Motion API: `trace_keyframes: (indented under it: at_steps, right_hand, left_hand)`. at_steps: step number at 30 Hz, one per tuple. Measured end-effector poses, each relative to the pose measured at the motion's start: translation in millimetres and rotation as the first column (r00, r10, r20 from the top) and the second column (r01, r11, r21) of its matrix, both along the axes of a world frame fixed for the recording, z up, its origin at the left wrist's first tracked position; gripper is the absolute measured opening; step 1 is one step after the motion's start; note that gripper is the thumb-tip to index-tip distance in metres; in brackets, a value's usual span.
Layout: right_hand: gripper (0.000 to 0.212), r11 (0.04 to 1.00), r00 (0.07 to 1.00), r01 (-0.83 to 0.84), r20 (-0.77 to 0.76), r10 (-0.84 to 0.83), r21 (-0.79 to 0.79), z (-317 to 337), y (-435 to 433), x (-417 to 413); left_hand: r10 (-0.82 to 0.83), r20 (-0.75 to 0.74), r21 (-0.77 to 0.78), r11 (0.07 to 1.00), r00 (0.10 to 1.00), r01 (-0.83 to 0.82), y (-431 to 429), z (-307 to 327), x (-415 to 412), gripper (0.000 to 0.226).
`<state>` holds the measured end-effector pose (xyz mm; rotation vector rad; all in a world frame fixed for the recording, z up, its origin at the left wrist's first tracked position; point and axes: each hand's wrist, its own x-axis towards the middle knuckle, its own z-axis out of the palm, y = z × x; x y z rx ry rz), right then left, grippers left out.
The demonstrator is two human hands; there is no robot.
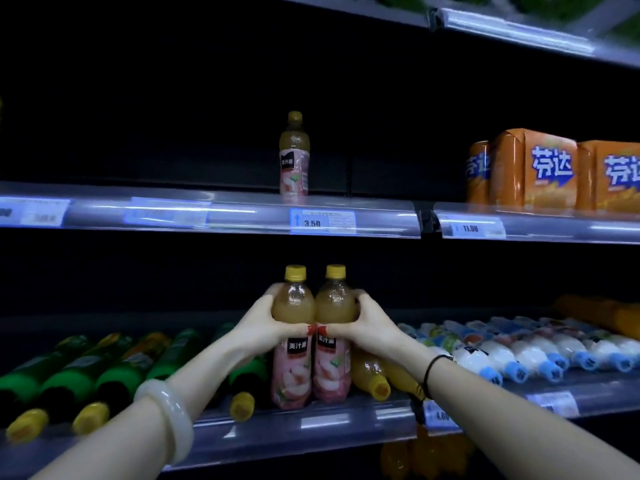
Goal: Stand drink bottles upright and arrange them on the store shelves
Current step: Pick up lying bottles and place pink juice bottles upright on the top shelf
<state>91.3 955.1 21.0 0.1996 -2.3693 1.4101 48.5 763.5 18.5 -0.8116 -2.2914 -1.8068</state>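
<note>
At center frame, the left hand (268,315) and right hand (367,322) each wrapped fingers around 1 of 2 upright peach bottles (313,336); best lifted together, level, toward the lone bottle (294,155) above.

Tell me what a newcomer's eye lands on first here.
Centre frame, the left hand and right hand each grip an upright yellow-capped bottle, left bottle and right bottle touching, at the front of the lower shelf. Above, a lone bottle stands on the middle shelf, bright orange packs to its right.
</note>
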Motion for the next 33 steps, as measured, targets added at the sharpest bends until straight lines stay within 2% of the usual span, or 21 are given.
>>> trace_keyframes:
  at_steps: [3, 7, 12, 18, 21, 25, 30, 33]
  right_hand:
    - [0.058, 1.0, 0.999, -0.004, -0.049, 0.005, 0.025, -4, 4, 13]
    - [0.055, 0.997, 0.988, -0.061, -0.139, 0.066, 0.041, 10, 9, 40]
    - [0.053, 0.988, 0.962, -0.146, -0.227, 0.154, 0.052, 58, 15, 75]
    - [0.046, 0.965, 0.929, -0.253, -0.295, 0.225, -0.062, 134, 8, 97]
    - [0.044, 0.968, 0.916, -0.234, -0.354, 0.189, -0.087, 173, 2, 92]
    - [0.041, 0.964, 0.9, -0.198, -0.421, 0.108, -0.175, 213, -8, 74]
    - [0.044, 0.943, 0.845, -0.189, -0.534, 0.015, -0.274, 248, -19, 46]
    - [0.04, 0.937, 0.818, -0.191, -0.575, -0.014, -0.294, 256, -26, 27]
  left_hand:
    - [0.058, -0.052, -0.047, 0.997, 0.997, -0.06, -3, 3, 16, 0.068]
    - [0.015, -0.112, -0.042, 0.999, 0.994, -0.02, -9, 19, 41, 0.053]
    - [-0.073, -0.145, 0.0, 0.997, 0.987, 0.074, -17, 81, 77, 0.058]
    - [-0.186, -0.211, 0.034, 0.98, 0.959, 0.198, -22, 165, 112, 0.05]
    - [-0.152, -0.257, 0.111, 0.976, 0.954, 0.186, -22, 202, 111, 0.051]
    - [-0.054, -0.279, 0.233, 0.965, 0.959, 0.122, -22, 235, 95, 0.073]
    - [-0.016, -0.328, 0.364, 0.921, 0.944, 0.142, -21, 263, 58, 0.042]
    - [0.064, -0.328, 0.431, 0.898, 0.942, 0.09, -17, 268, 30, 0.039]
